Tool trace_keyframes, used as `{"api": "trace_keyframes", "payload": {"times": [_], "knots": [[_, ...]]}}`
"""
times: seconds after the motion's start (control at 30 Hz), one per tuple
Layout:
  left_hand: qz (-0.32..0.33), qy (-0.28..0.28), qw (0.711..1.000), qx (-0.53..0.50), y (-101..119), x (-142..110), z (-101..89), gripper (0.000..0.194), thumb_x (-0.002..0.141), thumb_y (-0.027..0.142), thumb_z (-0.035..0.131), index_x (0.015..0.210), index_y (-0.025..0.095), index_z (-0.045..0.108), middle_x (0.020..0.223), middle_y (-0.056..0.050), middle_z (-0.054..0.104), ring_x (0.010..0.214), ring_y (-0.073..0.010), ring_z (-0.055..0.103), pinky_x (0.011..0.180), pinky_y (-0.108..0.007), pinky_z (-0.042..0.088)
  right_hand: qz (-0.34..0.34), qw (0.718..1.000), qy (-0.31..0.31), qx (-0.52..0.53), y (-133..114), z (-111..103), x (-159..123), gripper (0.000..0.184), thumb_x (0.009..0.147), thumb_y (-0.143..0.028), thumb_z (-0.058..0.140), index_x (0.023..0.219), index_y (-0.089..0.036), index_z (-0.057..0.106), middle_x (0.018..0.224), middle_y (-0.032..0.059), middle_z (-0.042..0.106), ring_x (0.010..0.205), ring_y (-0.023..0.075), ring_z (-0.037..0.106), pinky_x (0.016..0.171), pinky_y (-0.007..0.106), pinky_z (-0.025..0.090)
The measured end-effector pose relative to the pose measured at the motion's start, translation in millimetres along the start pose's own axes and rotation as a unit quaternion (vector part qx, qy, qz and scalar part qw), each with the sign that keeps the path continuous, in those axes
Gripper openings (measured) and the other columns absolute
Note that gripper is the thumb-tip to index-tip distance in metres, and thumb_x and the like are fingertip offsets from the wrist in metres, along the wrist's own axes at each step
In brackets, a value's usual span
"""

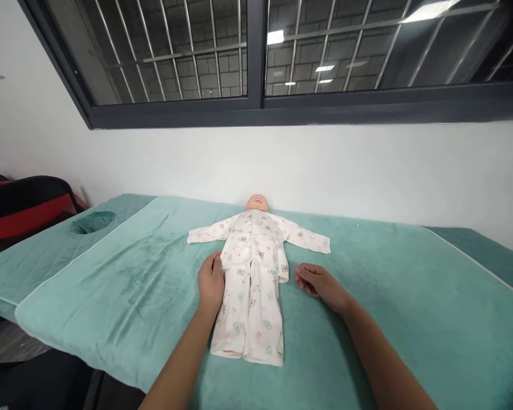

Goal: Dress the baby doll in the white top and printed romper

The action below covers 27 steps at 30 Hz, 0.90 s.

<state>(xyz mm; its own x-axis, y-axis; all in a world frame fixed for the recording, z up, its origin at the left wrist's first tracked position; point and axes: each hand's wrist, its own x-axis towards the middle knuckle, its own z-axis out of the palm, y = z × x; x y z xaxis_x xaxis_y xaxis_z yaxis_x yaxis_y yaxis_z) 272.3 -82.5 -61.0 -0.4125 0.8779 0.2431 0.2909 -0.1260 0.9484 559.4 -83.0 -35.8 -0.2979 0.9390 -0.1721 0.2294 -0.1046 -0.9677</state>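
Observation:
A baby doll (257, 203) lies on its back on a green-covered bed (123, 285), its head towards the wall. It wears a white patterned baby shirt (256, 239) with both sleeves spread sideways. Matching baby trousers (250, 319) lie below, their waist at the shirt's hem and their legs pointing towards me. My left hand (211, 282) is closed at the shirt's lower left edge, fingertips partly hidden by the cloth. Just right of the shirt's hem, my right hand (322, 286) hovers with curled fingers and nothing visible in them, apart from the clothes.
A white wall with a dark-framed window (256, 108) rises behind the bed. At the far left stands a black and red chair (29, 210). The bed cover has a round face hole (93, 222) near its left end. Dark furniture shows at the lower left.

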Motion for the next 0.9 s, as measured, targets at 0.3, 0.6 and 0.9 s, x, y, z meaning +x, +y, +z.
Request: {"api": "trace_keyframes", "payload": {"times": [0.3, 0.6, 0.9], "knots": [[0.0, 0.01, 1.0, 0.021, -0.8, -0.7, 0.3, 0.029, 0.089, 0.033, 0.046, 0.099, 0.019, 0.069, 0.107, -0.008, 0.07, 0.102, -0.0234, 0.061, 0.094, -0.035, 0.044, 0.003, 1.0, -0.001, 0.001, 1.9, -0.2, 0.7, 0.042, 0.085, -0.057, 0.054, 0.073, -0.017, 0.055, 0.066, -0.0005, 0.051, 0.054, 0.0088, 0.037, 0.049, 0.023, 0.023], [0.0, 0.012, 0.999, 0.029, -0.5, 0.0, -0.9, 0.027, 0.086, 0.032, 0.047, 0.096, 0.019, 0.069, 0.102, -0.007, 0.07, 0.097, -0.0234, 0.061, 0.092, -0.035, 0.045, 0.004, 1.0, 0.002, 0.001, 2.7, -0.2, 0.8, 0.043, 0.084, -0.059, 0.054, 0.073, -0.018, 0.055, 0.065, -0.0005, 0.052, 0.054, 0.009, 0.037, 0.049, 0.023, 0.023], [-0.034, 0.052, 0.995, 0.083, -6.9, -4.9, -36.9, 0.032, 0.083, 0.038, 0.048, 0.102, 0.02, 0.066, 0.088, -0.006, 0.065, 0.079, -0.0215, 0.058, 0.075, -0.034, 0.048, 0.0, 1.0, 0.001, 0.031, 6.0, -4.1, -0.3, 0.042, 0.085, -0.056, 0.054, 0.072, -0.017, 0.055, 0.065, -0.001, 0.05, 0.054, 0.0082, 0.036, 0.049, 0.023, 0.022]]}}
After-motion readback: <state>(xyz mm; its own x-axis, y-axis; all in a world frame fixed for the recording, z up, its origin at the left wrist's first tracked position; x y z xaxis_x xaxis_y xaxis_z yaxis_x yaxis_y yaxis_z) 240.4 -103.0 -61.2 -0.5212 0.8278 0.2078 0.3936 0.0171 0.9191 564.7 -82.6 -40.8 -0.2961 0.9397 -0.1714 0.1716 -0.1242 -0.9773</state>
